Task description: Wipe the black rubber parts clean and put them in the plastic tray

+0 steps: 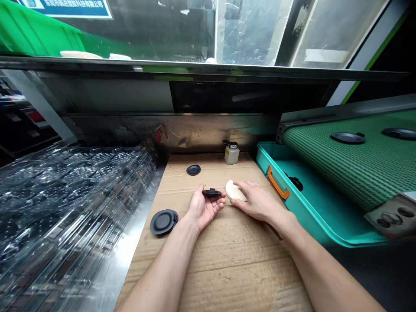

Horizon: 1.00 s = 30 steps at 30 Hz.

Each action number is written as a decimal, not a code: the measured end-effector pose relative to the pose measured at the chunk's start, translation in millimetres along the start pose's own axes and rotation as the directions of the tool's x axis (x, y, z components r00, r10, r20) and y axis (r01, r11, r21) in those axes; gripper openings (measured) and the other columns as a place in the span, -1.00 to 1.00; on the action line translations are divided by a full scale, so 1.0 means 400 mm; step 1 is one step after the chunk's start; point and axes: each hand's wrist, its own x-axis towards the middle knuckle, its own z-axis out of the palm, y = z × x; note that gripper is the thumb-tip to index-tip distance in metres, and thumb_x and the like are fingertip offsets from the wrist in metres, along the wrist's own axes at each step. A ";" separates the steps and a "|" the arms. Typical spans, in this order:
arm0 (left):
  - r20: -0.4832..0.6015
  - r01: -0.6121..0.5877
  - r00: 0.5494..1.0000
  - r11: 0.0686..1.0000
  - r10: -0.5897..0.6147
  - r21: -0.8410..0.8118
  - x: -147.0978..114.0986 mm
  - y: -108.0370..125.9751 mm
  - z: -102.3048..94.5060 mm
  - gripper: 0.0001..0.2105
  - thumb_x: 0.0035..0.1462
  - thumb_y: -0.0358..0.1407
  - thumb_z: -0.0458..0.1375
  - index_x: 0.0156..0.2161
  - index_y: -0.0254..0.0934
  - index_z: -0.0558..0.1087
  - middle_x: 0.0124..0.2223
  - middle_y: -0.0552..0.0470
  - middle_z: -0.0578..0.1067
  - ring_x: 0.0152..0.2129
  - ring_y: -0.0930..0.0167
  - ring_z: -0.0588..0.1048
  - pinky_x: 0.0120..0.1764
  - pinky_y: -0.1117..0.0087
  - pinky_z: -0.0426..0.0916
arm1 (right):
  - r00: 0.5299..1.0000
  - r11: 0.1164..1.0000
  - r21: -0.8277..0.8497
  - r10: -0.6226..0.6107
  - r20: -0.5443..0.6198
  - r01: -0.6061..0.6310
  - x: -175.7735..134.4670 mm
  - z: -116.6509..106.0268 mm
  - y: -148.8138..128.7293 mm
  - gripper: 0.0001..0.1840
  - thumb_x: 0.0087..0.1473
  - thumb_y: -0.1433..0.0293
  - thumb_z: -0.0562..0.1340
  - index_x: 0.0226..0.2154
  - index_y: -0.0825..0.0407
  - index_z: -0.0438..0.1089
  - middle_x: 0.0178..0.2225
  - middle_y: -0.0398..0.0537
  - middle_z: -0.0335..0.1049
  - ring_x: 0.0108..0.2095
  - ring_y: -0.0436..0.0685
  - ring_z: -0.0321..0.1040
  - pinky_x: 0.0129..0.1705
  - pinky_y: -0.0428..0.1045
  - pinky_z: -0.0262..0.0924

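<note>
My left hand [205, 208], palm turned up, holds a small round black lid [212, 192] edge-on between thumb and fingers. Just to its right, my right hand [251, 199] grips a round cream-coloured pad [234, 190] by its edge, fingers on top. The pad is partly hidden by the fingers. On the cardboard sheet [234, 264] left of my left wrist lies a larger black lid [164, 222] with a tab on its rim. Farther back rests a smaller black lid [193, 170].
A squat bottle with a metal cap [232, 153] stands at the back of the cardboard. Stacked clear plastic trays [65, 208] line the left. On the right, a teal bin [308, 216] sits under a green conveyor belt [364, 151] carrying black lids [348, 138]. A metal shelf edge [195, 68] crosses above.
</note>
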 end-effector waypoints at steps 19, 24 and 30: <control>0.097 -0.221 0.975 0.790 0.202 0.571 0.001 -0.070 0.030 -0.33 0.07 0.23 -0.15 -0.20 -0.42 0.38 -0.53 -0.07 0.47 -0.72 0.41 0.42 -0.69 0.45 0.27 | 0.984 0.922 0.345 -0.176 -0.025 0.174 -0.010 -0.054 0.011 -0.82 0.14 0.33 0.08 -0.37 0.01 0.36 -0.42 -0.16 0.41 -0.42 -0.01 0.27 -0.40 -0.11 0.05; 0.109 -0.237 0.969 0.718 0.220 0.654 0.004 -0.077 0.027 -0.31 0.09 0.23 -0.21 -0.35 -0.42 0.43 -0.56 -0.09 0.47 -0.76 0.42 0.40 -0.73 0.46 0.23 | 0.957 0.884 0.366 -0.261 -0.130 0.290 -0.003 -0.024 -0.032 -0.80 0.16 0.41 0.06 -0.36 0.00 0.39 -0.42 -0.19 0.42 -0.41 -0.03 0.29 -0.34 -0.13 0.06; 0.128 -0.249 0.963 0.599 0.238 0.761 0.016 -0.086 0.010 -0.26 0.09 0.24 -0.28 -0.52 -0.41 0.44 -0.64 -0.11 0.45 -0.76 0.39 0.42 -0.70 0.44 0.25 | 0.952 0.923 0.243 -0.267 -0.151 0.297 0.000 0.016 -0.038 -0.78 0.14 0.46 0.04 -0.48 0.03 0.32 -0.45 -0.13 0.39 -0.40 -0.01 0.27 -0.31 -0.12 0.05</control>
